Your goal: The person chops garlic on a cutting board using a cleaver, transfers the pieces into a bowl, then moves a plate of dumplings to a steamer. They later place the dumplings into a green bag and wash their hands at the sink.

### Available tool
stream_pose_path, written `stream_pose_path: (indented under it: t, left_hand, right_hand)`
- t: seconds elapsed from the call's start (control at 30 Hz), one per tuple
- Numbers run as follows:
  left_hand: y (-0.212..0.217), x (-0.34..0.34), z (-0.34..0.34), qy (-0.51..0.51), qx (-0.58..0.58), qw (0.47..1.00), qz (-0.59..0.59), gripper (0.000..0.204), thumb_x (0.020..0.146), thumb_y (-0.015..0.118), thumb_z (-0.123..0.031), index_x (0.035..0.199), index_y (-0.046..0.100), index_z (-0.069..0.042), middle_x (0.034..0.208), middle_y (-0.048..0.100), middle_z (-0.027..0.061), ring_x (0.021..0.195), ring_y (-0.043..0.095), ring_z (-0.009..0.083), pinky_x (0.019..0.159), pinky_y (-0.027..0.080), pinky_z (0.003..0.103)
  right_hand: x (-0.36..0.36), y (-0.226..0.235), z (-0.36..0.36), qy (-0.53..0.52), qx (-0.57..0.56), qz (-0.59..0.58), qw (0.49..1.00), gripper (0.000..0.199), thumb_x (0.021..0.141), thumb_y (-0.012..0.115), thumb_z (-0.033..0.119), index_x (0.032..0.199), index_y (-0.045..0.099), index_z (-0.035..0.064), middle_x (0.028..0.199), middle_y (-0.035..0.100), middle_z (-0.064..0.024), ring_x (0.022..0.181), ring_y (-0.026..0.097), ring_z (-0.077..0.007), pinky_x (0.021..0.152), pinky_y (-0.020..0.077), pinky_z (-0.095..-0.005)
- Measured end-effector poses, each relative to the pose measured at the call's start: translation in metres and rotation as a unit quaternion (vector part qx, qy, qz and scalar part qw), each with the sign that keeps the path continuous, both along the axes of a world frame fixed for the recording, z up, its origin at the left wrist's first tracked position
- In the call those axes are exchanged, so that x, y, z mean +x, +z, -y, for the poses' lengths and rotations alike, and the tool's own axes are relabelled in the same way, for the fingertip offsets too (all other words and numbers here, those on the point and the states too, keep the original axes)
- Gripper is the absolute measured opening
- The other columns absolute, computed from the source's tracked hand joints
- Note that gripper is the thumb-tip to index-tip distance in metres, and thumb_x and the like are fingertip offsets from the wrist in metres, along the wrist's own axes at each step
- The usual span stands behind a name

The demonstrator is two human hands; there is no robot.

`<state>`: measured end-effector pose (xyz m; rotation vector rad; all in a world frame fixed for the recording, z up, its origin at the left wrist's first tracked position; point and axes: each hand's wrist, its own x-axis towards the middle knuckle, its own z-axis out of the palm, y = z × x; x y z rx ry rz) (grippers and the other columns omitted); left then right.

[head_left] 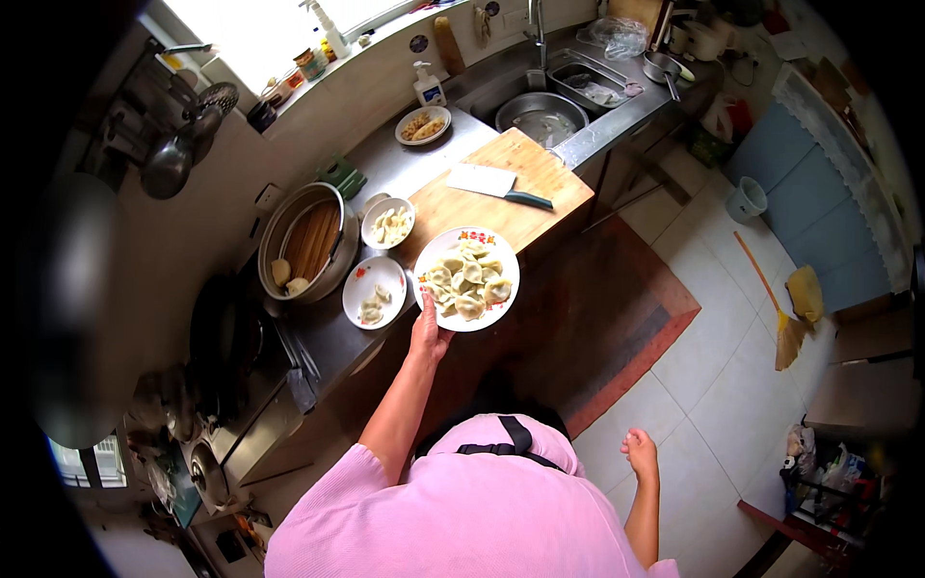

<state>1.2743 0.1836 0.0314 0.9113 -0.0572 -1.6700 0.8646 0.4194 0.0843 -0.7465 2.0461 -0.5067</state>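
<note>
My left hand (pixel 429 332) grips the near rim of a white plate (pixel 503 306) with red flower marks. Several pale dumplings (pixel 469 276) are heaped on it. The plate is held over the front edge of the counter, beside a wooden cutting board (pixel 540 178). On that board lies a cleaver (pixel 487 181) with a dark green handle. My right hand (pixel 639 451) hangs low over the floor at my side, fingers curled in, nothing seen in it. A smaller plate (pixel 357 275) with a few dumplings rests on the counter left of the held plate.
Behind the plates stand a bowl of pale food pieces (pixel 390 226) and a large round pot (pixel 272 241) with wooden slats inside. A dish of yellowish food (pixel 423 125) sits near the sink, which holds a metal basin (pixel 541 118). A broom (pixel 788 337) is at right.
</note>
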Motion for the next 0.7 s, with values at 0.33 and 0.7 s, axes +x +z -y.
stream_pose_path:
  t: [0.33, 0.7]
  left_hand:
    - [-0.041, 0.004, 0.024, 0.009, -0.049, 0.998, 0.046, 0.058, 0.081, 0.045, -0.049, 0.116, 0.041, -0.004, 0.112, 0.051, 0.0102, 0.098, 0.054, 0.0235, 0.077, 0.048, 0.040]
    - [-0.067, 0.010, 0.030, 0.000, -0.047, 0.997, 0.055, 0.056, 0.079, 0.049, -0.050, 0.115, 0.043, -0.007, 0.106, 0.055, 0.0057, 0.092, 0.056, 0.0193, 0.075, 0.049, 0.034]
  right_hand:
    - [0.045, -0.025, -0.076, -0.125, 0.016, 0.040, 0.991, 0.027, 0.084, 0.048, 0.020, 0.106, 0.049, 0.0049, 0.082, 0.057, -0.0042, 0.066, 0.056, -0.0110, 0.051, 0.0403, -0.0225]
    - [0.039, -0.057, -0.048, -0.110, -0.051, 0.022, 0.992, 0.031, 0.085, 0.047, 0.025, 0.109, 0.049, 0.0058, 0.085, 0.058, -0.0056, 0.069, 0.057, -0.0119, 0.055, 0.0426, -0.0248]
